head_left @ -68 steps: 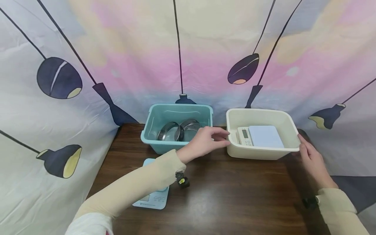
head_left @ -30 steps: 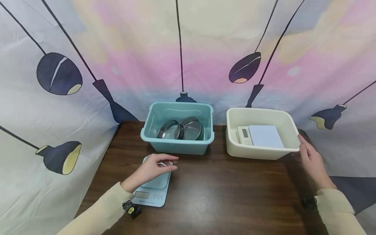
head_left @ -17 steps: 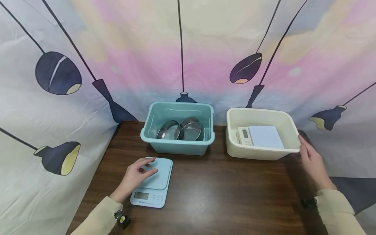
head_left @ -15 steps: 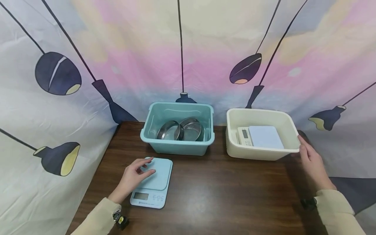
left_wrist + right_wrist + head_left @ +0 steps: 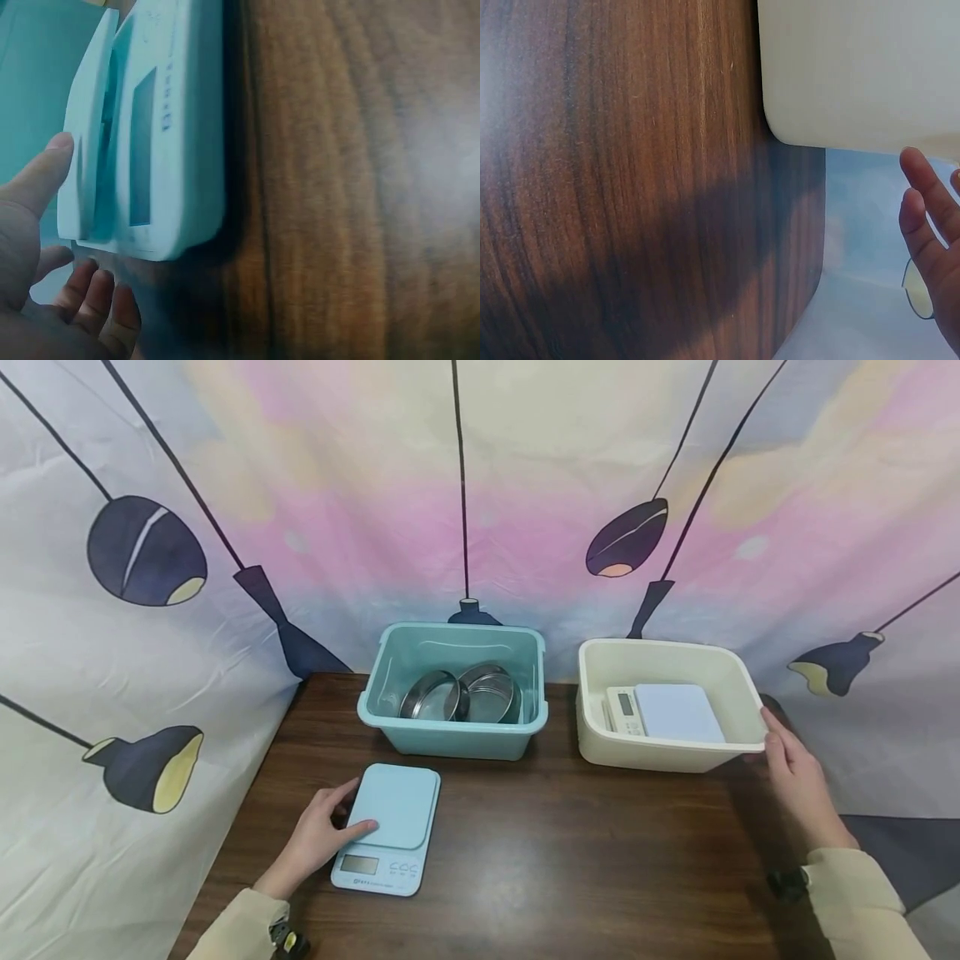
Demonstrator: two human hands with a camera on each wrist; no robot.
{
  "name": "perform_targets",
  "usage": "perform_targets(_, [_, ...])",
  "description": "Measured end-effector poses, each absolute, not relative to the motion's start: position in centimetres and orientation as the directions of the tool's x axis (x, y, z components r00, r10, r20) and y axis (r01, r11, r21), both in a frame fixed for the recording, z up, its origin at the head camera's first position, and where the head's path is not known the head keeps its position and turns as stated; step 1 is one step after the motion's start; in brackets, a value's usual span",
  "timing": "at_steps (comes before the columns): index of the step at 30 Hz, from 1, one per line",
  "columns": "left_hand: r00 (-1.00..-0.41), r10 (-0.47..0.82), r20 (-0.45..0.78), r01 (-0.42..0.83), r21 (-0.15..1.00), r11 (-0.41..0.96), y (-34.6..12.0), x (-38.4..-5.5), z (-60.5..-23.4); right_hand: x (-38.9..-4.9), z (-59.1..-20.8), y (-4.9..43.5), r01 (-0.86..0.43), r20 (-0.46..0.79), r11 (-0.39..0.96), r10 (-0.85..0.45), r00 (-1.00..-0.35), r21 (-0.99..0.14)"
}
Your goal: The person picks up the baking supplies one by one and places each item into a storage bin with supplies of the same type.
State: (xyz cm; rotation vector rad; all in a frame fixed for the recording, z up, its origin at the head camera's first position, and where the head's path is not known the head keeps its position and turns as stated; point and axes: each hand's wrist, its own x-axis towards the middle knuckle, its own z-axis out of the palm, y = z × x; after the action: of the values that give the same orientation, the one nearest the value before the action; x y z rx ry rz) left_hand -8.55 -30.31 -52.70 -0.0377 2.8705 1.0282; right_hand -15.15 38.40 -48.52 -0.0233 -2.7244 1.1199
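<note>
My left hand (image 5: 313, 837) is at the left edge of a light blue kitchen scale (image 5: 397, 806) lying on the table. Its thumb sits on the weighing platform and the index finger meets the side edge. In the left wrist view the other fingers (image 5: 94, 296) bend beside the edge of the scale (image 5: 142, 150). My right hand (image 5: 802, 789) touches the right end of a cream bin (image 5: 652, 753) with fairly straight fingers. Inside that bin lies a white kitchen scale (image 5: 678, 712). The right wrist view shows two fingertips near the bin wall (image 5: 855, 75).
A teal bin (image 5: 457, 742) at the back of the dark wooden table (image 5: 570, 852) holds round metal sieves (image 5: 435, 697). It stands left of the cream bin, with a gap between them. A printed cloth (image 5: 375, 485) hangs behind the table.
My left hand has left the cream bin's left end, crossed leftward over the blue scale, and lowered to its left edge. The right hand has stayed at the cream bin.
</note>
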Motion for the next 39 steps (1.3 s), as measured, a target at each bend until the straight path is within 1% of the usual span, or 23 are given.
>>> perform_targets(5, [-0.991,-0.026,-0.130,-0.103,0.635,0.765,-30.2,-8.0,-53.1,-15.1,-48.3,38.4,-0.042,0.155,0.703,0.097,-0.983,-0.710])
perform_targets(16, [-0.976,-0.095,-0.195,-0.199,0.630,0.750,-29.9,-7.2,-53.1,-15.0,-48.3,38.6,-0.053,0.159,0.711,0.084,-0.984,-0.701])
perform_targets(26, [-0.973,-0.123,-0.194,-0.220,0.628,0.747,-29.8,-6.6,-53.1,-15.0,-48.2,38.3,-0.041,0.148,0.713,0.089,-0.985,-0.700])
perform_targets(33, [-0.964,-0.147,-0.222,-0.258,0.635,0.728,-29.7,-6.7,-53.1,-15.0,-48.1,38.2,-0.013,0.127,0.723,0.103,-0.987,-0.691])
perform_targets(39, [-0.967,-0.144,-0.209,-0.245,0.623,0.742,-29.5,-6.8,-52.7,-15.1,-48.2,38.2,-0.026,0.132,0.711,0.094,-0.987,-0.703])
